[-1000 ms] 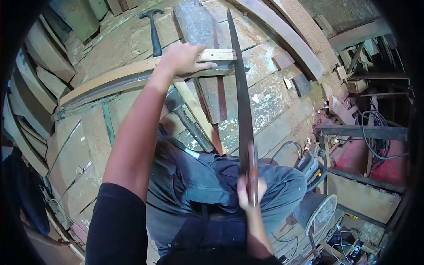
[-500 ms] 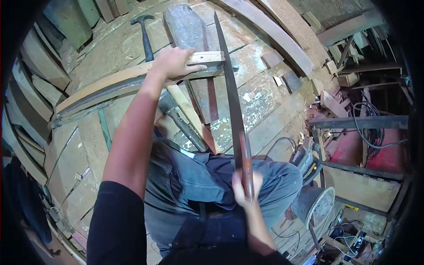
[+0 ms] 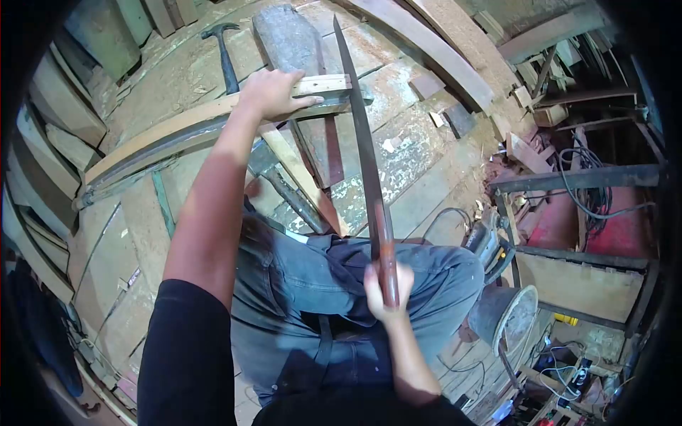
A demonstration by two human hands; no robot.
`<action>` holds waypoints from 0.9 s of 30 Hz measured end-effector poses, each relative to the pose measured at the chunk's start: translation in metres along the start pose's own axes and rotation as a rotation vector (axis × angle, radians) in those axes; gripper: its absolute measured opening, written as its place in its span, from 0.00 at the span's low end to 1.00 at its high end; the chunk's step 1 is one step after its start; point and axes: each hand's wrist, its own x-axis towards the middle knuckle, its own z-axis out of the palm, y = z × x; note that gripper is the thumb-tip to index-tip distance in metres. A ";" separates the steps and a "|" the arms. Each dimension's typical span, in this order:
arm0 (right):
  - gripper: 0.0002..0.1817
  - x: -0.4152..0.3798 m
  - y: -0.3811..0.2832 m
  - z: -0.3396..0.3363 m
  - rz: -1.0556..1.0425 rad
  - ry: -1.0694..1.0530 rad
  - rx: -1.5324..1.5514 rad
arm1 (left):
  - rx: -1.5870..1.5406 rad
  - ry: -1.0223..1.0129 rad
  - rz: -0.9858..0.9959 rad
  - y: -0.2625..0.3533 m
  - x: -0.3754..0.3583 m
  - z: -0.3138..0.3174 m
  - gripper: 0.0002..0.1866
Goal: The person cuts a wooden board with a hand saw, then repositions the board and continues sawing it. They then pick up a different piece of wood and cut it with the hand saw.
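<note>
My right hand is closed around the brown handle of a handsaw. The long dark blade points away from me, its side against the right end of a pale wooden strip. Over that strip lies my left hand, its fingers over the far edge and its thumb along the near side. The strip rests on darker curved wood and a board. Beyond it lie a claw hammer and a grey block. A second hammer-like tool lies between the strip and my legs.
Long planks lie at the upper right, and curved boards line the left. At right are a bucket, a power tool, a metal frame and a coiled cable. Wood offcuts lie on the floor.
The whole view has shifted slightly, moving the scene a little left and up. The saw is still at the strip's end; my left hand keeps its hold.
</note>
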 end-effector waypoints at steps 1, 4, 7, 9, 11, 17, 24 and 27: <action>0.07 -0.021 -0.001 -0.005 0.014 -0.031 -0.013 | -0.014 -0.024 -0.015 0.000 -0.003 0.001 0.38; 0.07 -0.035 0.000 -0.004 -0.030 -0.005 -0.096 | -0.010 -0.005 -0.031 0.008 -0.011 -0.002 0.38; 0.07 0.020 0.011 0.018 0.005 0.046 -0.016 | -0.032 -0.025 -0.027 0.007 -0.010 -0.003 0.39; 0.10 0.055 0.020 0.031 0.060 0.052 0.135 | -0.031 -0.035 -0.025 0.001 -0.002 -0.001 0.39; 0.09 0.061 0.019 0.029 -0.051 0.050 0.127 | -0.033 -0.040 -0.029 -0.006 0.006 0.001 0.39; 0.07 -0.067 0.014 -0.030 -0.069 -0.031 0.004 | -0.033 -0.011 0.002 -0.008 0.004 0.005 0.39; 0.09 0.080 0.014 0.024 -0.060 -0.019 0.119 | -0.059 -0.083 -0.015 -0.006 0.012 -0.005 0.40; 0.09 0.075 0.014 0.022 0.005 0.003 0.168 | -0.086 -0.092 -0.010 -0.007 0.010 -0.004 0.40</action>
